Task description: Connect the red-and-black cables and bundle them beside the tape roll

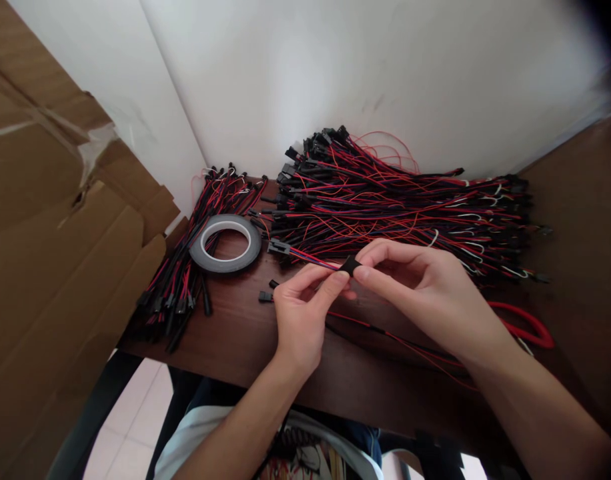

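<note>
My left hand (300, 313) and my right hand (420, 287) meet over the brown table (235, 340), both pinched on one red, blue and black wire lead (305, 257). Between the fingertips sits a small black wrap of tape (350, 265) around the lead. The lead's black connector (279, 247) points left, toward a roll of black tape (226, 243) lying flat. Thin red and black wires (385, 333) trail from under my hands toward the right.
A large heap of red and black wire leads (395, 200) lies at the back against the white wall. A smaller bundle (185, 267) lies at the left under the tape roll. Cardboard (60, 233) stands left. Red-handled cutters (528, 327) lie right.
</note>
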A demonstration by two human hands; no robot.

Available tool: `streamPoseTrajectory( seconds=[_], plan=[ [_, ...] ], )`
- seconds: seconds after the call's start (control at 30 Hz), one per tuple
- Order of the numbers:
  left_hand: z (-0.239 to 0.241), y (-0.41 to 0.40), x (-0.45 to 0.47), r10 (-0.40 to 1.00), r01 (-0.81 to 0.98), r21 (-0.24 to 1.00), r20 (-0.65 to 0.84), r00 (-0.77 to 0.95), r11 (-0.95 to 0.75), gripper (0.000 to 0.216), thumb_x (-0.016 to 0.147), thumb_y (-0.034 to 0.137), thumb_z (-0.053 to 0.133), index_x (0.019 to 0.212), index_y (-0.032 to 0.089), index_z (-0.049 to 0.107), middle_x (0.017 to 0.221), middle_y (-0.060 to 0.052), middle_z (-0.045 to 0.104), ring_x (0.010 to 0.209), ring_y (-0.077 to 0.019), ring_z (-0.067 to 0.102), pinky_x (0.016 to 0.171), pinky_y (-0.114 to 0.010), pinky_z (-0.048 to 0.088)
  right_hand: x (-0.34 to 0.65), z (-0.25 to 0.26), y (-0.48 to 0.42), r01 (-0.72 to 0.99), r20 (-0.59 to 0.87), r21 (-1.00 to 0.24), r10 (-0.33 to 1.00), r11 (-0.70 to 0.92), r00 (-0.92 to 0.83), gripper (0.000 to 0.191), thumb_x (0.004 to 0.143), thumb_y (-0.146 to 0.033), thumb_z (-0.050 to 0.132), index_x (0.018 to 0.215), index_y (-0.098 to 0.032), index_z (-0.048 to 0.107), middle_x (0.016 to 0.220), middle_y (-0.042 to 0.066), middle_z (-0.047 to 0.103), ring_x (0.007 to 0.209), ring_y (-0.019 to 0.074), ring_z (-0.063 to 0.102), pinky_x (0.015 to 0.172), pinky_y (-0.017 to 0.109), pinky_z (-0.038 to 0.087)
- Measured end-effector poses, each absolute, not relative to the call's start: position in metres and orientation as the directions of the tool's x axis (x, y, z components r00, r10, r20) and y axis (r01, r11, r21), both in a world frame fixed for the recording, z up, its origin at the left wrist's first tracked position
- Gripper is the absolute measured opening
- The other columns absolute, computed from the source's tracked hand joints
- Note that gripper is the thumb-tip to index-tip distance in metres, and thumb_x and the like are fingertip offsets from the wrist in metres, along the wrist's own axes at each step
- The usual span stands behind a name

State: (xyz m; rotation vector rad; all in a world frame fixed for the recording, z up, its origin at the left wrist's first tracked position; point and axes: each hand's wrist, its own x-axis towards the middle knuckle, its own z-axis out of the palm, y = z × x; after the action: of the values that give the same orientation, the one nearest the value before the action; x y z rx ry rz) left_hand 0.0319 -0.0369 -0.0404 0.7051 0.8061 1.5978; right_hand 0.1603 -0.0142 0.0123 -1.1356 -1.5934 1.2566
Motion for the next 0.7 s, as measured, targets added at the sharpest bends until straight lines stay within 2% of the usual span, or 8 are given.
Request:
streamPoseTrajectory(
  seconds=[0.17,0.3,0.53,0.7],
  plan=[
    [-0.0405,-0.0382,0.0325,0.985,-0.575,0.81,0.024,-0.168,-0.118,0.001,0.076,0.02,0.077,0.077,0.02,0.077,0.071,0.002,0.069,0.06,-0.0057,0.064,0.062,-0.014,0.054,0.1618,0.0092,-0.0143,0.169,0.057,-0.979,0.95,0.113,-0.307,0.019,0.075,-0.029,0.076,0.08,-0.017,0.063,0.077,0.001,0.066,0.07,0.012,0.064,0.065,0.02,0.053],
    [-0.0408,-0.0376,0.0322,0.984,-0.594,0.796,0.012,-0.179,-0.118,0.002,0.076,0.019,0.076,0.077,0.021,0.077,0.073,0.003,0.071,0.062,-0.0057,0.065,0.062,-0.014,0.056,0.1656,0.0052,-0.0135,0.155,0.108,-0.974,0.937,0.167,-0.333,0.027,0.073,-0.028,0.079,0.093,-0.019,0.062,0.085,0.001,0.067,0.075,0.013,0.066,0.07,0.022,0.056],
    [-0.042,-0.0367,0.0317,0.982,-0.576,0.811,-0.006,-0.19,-0.106,0.003,0.076,0.019,0.077,0.078,0.019,0.076,0.07,0.002,0.07,0.06,-0.0059,0.064,0.061,-0.015,0.054,0.1695,0.0086,-0.0145,0.366,0.162,-0.88,0.915,0.304,-0.369,0.011,0.086,-0.03,0.067,0.086,-0.019,0.067,0.08,0.0,0.068,0.069,0.0111,0.065,0.063,0.021,0.051],
    [-0.0419,-0.0374,0.0311,0.981,-0.558,0.822,-0.003,-0.196,-0.109,0.004,0.074,0.02,0.078,0.076,0.019,0.074,0.068,0.003,0.067,0.058,-0.0052,0.061,0.059,-0.015,0.051,0.1668,0.0087,-0.0157,0.319,0.148,-0.911,0.928,0.262,-0.341,0.011,0.083,-0.03,0.069,0.084,-0.019,0.067,0.077,0.0,0.069,0.068,0.0111,0.065,0.062,0.02,0.052]
  ],
)
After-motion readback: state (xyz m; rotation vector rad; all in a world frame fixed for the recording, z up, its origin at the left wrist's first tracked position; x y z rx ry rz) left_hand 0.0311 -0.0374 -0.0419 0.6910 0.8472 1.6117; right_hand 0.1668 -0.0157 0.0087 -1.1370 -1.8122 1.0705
